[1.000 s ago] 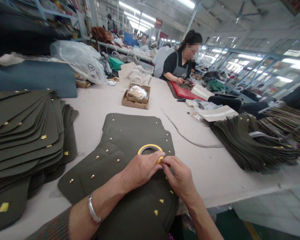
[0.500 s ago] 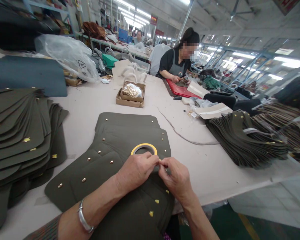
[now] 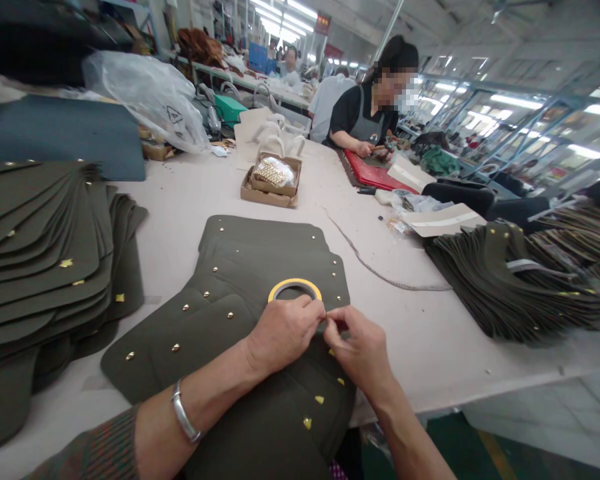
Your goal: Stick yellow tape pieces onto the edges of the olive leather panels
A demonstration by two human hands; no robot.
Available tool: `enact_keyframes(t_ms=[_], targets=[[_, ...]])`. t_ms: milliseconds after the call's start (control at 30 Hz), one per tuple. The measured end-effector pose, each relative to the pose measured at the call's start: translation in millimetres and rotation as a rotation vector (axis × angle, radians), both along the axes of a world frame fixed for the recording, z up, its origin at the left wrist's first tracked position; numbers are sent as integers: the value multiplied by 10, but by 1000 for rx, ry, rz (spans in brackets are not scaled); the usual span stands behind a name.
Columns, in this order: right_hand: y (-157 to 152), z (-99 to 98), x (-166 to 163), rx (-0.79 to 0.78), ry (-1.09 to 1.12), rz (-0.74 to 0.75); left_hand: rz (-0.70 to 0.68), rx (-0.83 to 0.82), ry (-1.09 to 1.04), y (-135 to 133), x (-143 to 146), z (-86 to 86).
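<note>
My left hand (image 3: 285, 330) and my right hand (image 3: 359, 347) meet fingertip to fingertip above a fanned pile of dark olive leather panels (image 3: 240, 313) with gold studs. Both hands are pinched on a small piece that is too tiny to name. A roll of yellow tape (image 3: 295, 289) lies flat on the panels just beyond my left fingers. Small yellow tape squares (image 3: 319, 400) dot the nearest panel. A silver bangle (image 3: 184, 413) circles my left wrist.
Stacks of similar olive panels lie at left (image 3: 45, 247) and right (image 3: 510, 280). A cardboard box of gold hardware (image 3: 273, 180) sits mid-table, a plastic bag (image 3: 150, 107) behind it. A thin cord (image 3: 380, 277) curves across the table. A person in black (image 3: 365, 120) works over a red sheet.
The tape's yellow end, held between my fingers a second ago, no longer shows; my fingertips stay pinched together beside the roll. The camera has shifted slightly.
</note>
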State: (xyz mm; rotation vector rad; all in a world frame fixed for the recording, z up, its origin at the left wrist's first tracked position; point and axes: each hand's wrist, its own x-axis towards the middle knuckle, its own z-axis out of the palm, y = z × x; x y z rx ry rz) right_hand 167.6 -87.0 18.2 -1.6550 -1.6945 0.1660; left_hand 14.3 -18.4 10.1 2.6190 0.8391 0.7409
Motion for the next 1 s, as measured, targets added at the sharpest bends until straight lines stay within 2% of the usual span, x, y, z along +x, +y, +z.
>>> enact_keyframes(t_ms=[67,200,367,500,600,767,1000], targets=[[-4,8,-39,-4,48,-44,8,14,-6,1,8,11],[24,10,-87,-136,334,-146,5,29,-136,-35,-5,57],[94,-54,240,-122,308,-371,-7,26,-234,-85,-68,119],[127,-120,618,-316,693,-256,40,79,-116,-30,-81,51],[170,-171,738,-387,838,-170,49,129,38,15,-47,-17],[285,-233,686,-443,769,-142,41,83,205,41,13,-78],[414,-205,587,-473,498,-194,31,39,209,60,22,-123]])
